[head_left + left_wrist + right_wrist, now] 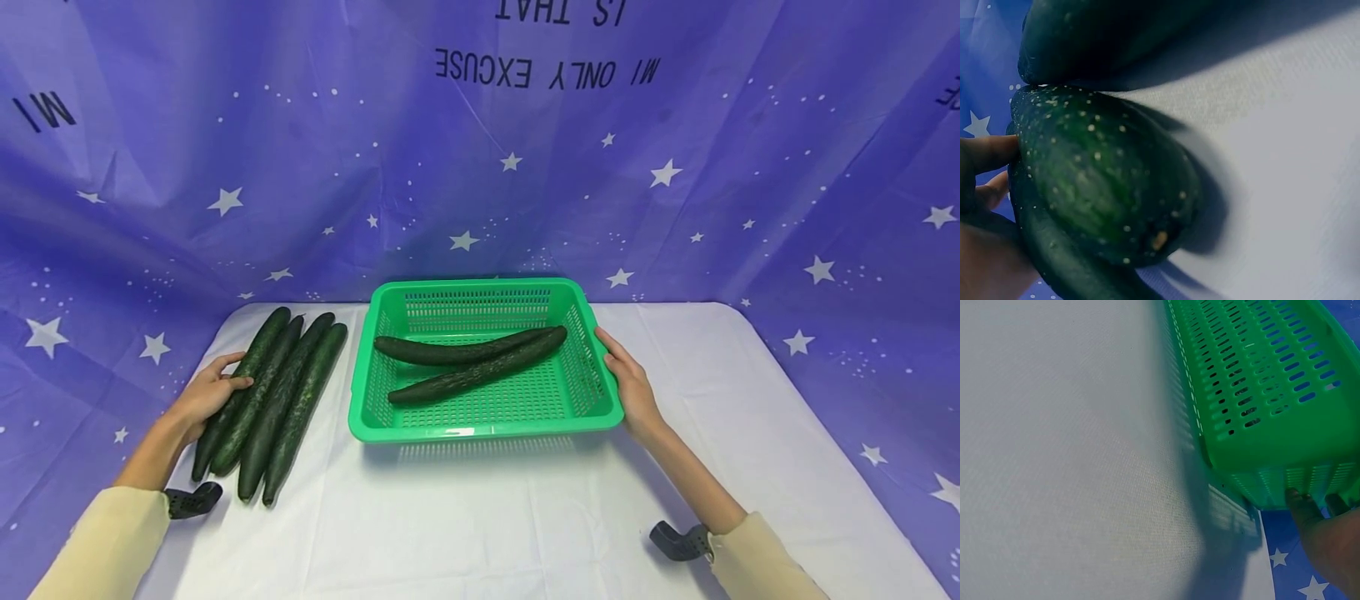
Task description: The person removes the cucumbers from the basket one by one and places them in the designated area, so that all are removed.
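Note:
At the left of the table, several dark green cucumbers (296,408) lie side by side. My left hand (204,398) grips the leftmost cucumber (208,450), with the thumb over its top. In the left wrist view, fingers (994,153) reach behind a cucumber beside a speckled cucumber (1104,175). A green plastic basket (487,433) stands mid-table with two cucumbers (480,377) inside, touching at their right ends. My right hand (633,392) rests against the basket's right side. Its fingers look mostly straight on the outer wall (1260,484) in the right wrist view.
A white cloth (450,525) covers the table. Behind and beside it hangs a purple-blue curtain (420,208) with stars and lettering. Dark wrist-worn devices sit at the left (193,500) and right (678,542) cuffs.

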Motion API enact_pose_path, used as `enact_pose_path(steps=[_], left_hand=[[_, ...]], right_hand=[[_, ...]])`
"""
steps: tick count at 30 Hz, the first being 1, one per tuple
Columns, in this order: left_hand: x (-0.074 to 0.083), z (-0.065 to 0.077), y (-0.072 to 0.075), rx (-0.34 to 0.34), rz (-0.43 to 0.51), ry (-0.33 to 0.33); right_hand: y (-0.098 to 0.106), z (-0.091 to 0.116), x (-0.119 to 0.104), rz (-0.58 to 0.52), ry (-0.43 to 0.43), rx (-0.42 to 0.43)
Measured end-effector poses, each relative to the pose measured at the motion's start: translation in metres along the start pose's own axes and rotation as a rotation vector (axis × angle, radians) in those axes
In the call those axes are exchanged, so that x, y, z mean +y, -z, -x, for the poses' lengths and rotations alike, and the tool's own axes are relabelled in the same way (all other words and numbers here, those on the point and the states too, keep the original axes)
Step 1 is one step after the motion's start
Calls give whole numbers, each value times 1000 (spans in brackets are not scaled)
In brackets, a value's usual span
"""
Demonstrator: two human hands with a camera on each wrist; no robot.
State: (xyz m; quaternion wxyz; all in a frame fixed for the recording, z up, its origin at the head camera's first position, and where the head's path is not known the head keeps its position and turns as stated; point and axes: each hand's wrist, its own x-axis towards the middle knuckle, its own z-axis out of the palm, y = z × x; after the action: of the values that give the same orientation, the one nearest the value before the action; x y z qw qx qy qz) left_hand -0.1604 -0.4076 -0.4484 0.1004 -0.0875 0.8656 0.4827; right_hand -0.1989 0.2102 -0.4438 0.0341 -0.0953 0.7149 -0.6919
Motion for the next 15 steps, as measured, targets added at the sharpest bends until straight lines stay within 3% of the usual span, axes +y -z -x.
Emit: enact_pose_path(steps=[15], left_hand=[[6,6,-8,15,-52,-3]], right_hand=[[-1,1,-2,3,-14,5]])
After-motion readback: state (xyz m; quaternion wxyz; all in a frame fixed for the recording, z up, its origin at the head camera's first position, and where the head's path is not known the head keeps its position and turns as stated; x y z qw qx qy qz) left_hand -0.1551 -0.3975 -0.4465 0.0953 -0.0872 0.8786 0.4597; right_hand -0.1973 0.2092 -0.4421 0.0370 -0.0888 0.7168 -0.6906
